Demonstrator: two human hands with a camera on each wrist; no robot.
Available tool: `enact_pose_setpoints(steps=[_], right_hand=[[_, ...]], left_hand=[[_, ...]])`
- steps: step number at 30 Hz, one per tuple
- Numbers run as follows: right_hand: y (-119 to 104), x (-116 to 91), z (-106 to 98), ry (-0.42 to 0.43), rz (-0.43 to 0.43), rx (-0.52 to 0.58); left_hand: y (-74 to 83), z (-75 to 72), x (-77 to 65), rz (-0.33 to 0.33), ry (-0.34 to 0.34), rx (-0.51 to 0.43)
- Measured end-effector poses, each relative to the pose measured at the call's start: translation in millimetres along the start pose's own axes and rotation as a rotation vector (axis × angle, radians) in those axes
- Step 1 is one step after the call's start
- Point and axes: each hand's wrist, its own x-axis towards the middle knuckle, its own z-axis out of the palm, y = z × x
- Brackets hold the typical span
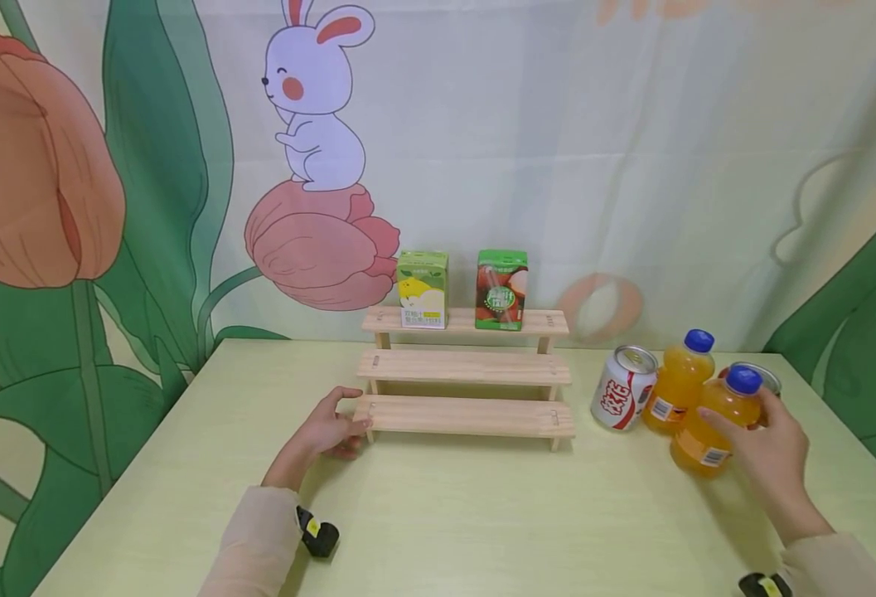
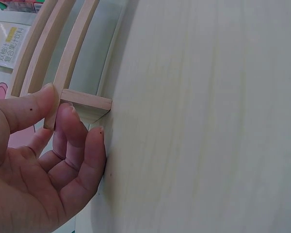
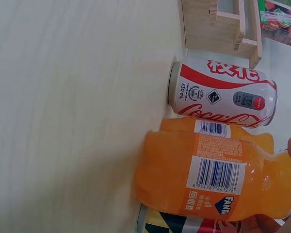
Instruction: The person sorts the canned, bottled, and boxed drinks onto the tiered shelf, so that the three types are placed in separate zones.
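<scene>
Fingers on rack's left edge

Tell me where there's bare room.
Free: on the wooden shelf, the middle tier, the bottom tier beyond the left hand, and the top tier between the pomelo juice carton and red-green carton; the table in front of it. Crowded: right of the shelf, with the right hand, Coca-Cola can, Fanta bottle, another orange bottle and second can.

The bottles are orange, their caps blue (the barcodes run black on white). One can is white with red lettering; its neighbour shows yellow, black and red. The rack is pale tan, the left carton green, yellow and white.
</scene>
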Motion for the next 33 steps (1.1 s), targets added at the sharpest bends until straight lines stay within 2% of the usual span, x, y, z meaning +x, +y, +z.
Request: enact_pose_setpoints(steps=[4, 11, 18, 25, 33], right_hand=[[-6, -6, -2, -0.007, -0.014, 0.033], [-19, -16, -9, -0.020, -0.065, 0.011], [-24, -21, -11, -0.025, -0.067, 0.007], [-28, -24, -11, -0.019, -0.105, -0.002], [-34, -28, -11, -0.047, -0.125, 0.010]], left_hand=[[-0.2, 0.1, -0.3, 0.000, 0.002, -0.003], [-1.1, 0.4, 0.1, -0.005, 0.004, -0.004], [0.0, 0.6, 0.5, -0.013, 0.009, 0.001], [1.1, 0.4, 0.0, -0.016, 0.010, 0.007], [0.5, 0.9, 0.4, -0.018, 0.014, 0.006]])
